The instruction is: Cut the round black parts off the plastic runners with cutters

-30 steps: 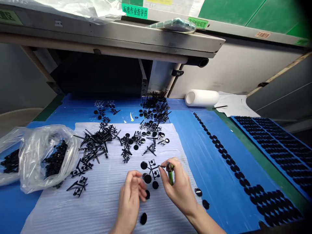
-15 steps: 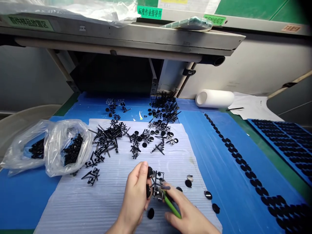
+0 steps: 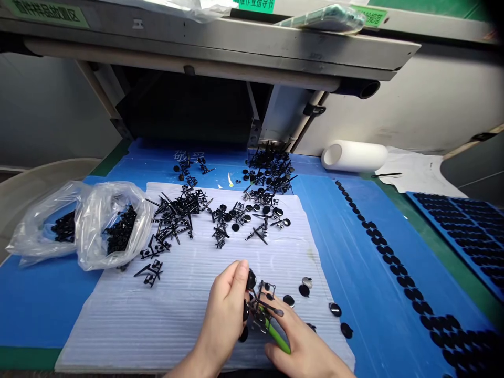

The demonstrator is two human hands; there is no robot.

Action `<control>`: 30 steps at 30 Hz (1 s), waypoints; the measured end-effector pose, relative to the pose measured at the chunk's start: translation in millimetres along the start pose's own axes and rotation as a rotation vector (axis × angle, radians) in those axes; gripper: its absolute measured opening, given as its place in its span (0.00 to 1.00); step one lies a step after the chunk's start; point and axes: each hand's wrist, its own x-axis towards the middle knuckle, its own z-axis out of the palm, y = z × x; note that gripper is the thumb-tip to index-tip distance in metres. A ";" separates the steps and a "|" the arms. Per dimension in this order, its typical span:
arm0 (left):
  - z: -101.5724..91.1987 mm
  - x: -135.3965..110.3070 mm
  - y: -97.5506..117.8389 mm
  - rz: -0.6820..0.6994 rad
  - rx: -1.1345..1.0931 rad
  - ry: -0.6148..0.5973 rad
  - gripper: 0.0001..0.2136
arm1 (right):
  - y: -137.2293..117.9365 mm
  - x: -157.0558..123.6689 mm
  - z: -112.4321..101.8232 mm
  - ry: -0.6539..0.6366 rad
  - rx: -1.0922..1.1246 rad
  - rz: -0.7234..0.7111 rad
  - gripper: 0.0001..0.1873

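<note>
My left hand (image 3: 227,307) is closed around a black plastic sprue (image 3: 268,299) with round glossy discs on it, the thumb lying along its upper disc. My right hand (image 3: 301,336) grips a green-handled cutting tool (image 3: 279,337), most likely nippers, whose jaws are at the sprue and partly hidden by it. Below the left fingers a loose black disc (image 3: 243,334) is partly covered. Several cut discs lie to the right on the white foam sheet, among them a glossy one (image 3: 289,301) and a black one (image 3: 304,290).
Black sprue pieces (image 3: 185,207) lie heaped across the sheet's far half, with another pile (image 3: 271,170) behind. Two clear plastic bags (image 3: 114,226) of small black parts stand left. Discs in rows (image 3: 394,268) and a blue tray (image 3: 468,231) fill the right. A metal shelf (image 3: 236,47) overhangs the back.
The camera view has shifted, so the bench appears higher in the picture. Both hands and the sprue have moved slightly right, and the sprue is tilted differently against the cutting tool.
</note>
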 end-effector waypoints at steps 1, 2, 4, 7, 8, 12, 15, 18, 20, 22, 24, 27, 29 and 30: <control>0.4 0.2 -0.3 -0.004 -0.002 -0.004 0.15 | 0.4 0.3 0.4 -0.006 -0.002 -0.004 0.36; 0.7 0.3 -0.4 -0.008 -0.003 -0.005 0.15 | 1.3 0.4 0.8 -0.010 -0.003 -0.010 0.36; 1.2 0.2 -0.6 -0.014 -0.001 -0.009 0.16 | 3.9 0.3 1.5 -0.017 -0.009 -0.020 0.37; 1.7 0.0 -0.7 -0.015 0.004 -0.018 0.16 | 8.1 -0.1 2.2 -0.024 -0.032 -0.014 0.37; 1.7 0.0 -0.8 -0.010 0.005 -0.016 0.16 | 8.8 0.0 2.2 -0.020 -0.040 -0.008 0.37; 1.2 0.5 -2.5 0.017 0.001 0.020 0.16 | 6.4 2.1 1.8 0.009 -0.069 -0.017 0.34; 0.8 1.9 -3.6 -0.025 -0.011 0.032 0.16 | 3.2 4.2 3.1 0.024 -0.081 -0.037 0.27; -0.1 3.5 -3.3 -0.057 -0.037 0.057 0.16 | 3.5 6.2 5.7 0.063 -0.092 -0.041 0.22; -2.2 3.7 -2.7 -0.046 -0.040 0.074 0.17 | 5.5 7.7 6.3 0.120 -0.112 -0.033 0.20; -6.0 2.8 -2.1 -0.029 -0.013 0.067 0.17 | 7.7 9.5 4.8 0.181 -0.144 -0.027 0.18; -10.6 0.7 -1.4 -0.023 0.014 0.040 0.17 | 8.9 11.3 1.8 0.212 -0.181 -0.026 0.15; -16.2 -3.2 -0.7 -0.026 -0.047 0.026 0.16 | 9.3 13.2 -1.5 0.188 -0.228 -0.030 0.17; -17.8 -5.4 -0.8 -0.020 -0.117 0.045 0.15 | 9.7 14.1 -0.7 0.167 -0.238 -0.032 0.20; -18.1 -6.2 -1.1 -0.022 -0.141 0.054 0.15 | 9.9 14.5 0.5 0.163 -0.236 -0.032 0.22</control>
